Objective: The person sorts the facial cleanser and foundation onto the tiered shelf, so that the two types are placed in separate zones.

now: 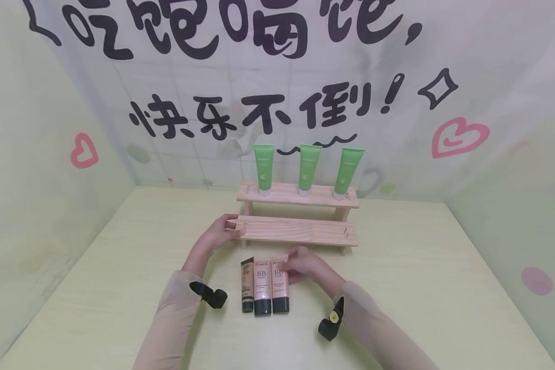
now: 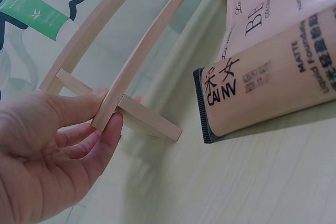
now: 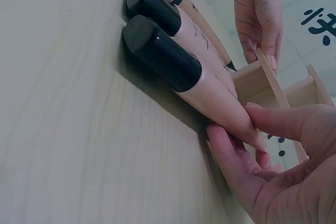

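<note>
Rack (image 1: 300,229), rightmost pink tube (image 1: 279,288)
I'm seeing left hand (image 1: 219,233) pinching rack's left edge, right hand (image 1: 306,264) pinching tube in front, worktop (image 1: 421,267) stretching rightward.

A pale yellow-green worktop (image 1: 97,267) with faint grain spreads across the lower frame. Behind it, a whitish back wall (image 1: 203,77) carries bold black Chinese lettering (image 1: 266,118) along the top. Pale side walls flank it, with a pink heart (image 1: 77,155) at left and a mauve dot (image 1: 537,280) at lower right. Light falls soft and even.
</note>
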`<state>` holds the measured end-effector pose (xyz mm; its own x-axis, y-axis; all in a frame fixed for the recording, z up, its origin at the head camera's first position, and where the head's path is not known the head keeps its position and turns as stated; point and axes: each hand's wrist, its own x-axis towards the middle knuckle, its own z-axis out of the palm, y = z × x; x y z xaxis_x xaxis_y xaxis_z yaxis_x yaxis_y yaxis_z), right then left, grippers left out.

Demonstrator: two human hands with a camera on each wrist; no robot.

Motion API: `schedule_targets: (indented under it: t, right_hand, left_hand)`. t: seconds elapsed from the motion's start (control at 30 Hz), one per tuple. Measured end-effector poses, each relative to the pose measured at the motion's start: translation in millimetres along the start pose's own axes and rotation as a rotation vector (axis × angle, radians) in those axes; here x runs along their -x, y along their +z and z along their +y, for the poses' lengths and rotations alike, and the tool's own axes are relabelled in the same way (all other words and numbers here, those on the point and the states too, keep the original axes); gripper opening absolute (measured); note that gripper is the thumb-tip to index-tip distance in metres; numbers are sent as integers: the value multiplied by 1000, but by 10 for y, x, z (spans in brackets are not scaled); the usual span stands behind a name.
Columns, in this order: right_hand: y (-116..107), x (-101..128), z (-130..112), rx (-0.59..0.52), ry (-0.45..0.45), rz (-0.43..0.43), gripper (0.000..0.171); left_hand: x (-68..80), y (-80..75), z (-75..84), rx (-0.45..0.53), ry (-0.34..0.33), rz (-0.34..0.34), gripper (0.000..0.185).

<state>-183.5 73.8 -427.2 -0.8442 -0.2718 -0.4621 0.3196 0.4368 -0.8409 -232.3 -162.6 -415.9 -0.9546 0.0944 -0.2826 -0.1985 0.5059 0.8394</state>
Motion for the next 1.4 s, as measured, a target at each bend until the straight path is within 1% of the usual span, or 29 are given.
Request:
schedule_targets:
  t: [0.17, 0.27, 0.53, 0.9, 1.2, 1.4]
  right_hand:
    - [-41, 20, 22, -6, -23, -55, 32]
    - [-75, 40, 9, -7, -50, -82, 26]
    - [-186, 53, -45, -64, -76, -118, 27]
    - [-351, 89, -192, -68, -142, -174, 30]
    - [-428, 129, -301, -78, -158, -170, 26]
    - [-467, 129, -380, -82, -163, -145, 26]
  left_hand:
    - [8, 0, -3, 7, -2, -1, 60]
    - [9, -2, -2, 9, 1, -1, 60]
    - [9, -7, -8, 15, 8, -8, 60]
    - [10, -10, -12, 15, 4, -8, 61]
    - [22, -8, 2, 39, -9, -9, 61]
    - [20, -6, 1, 42, -4, -10, 61]
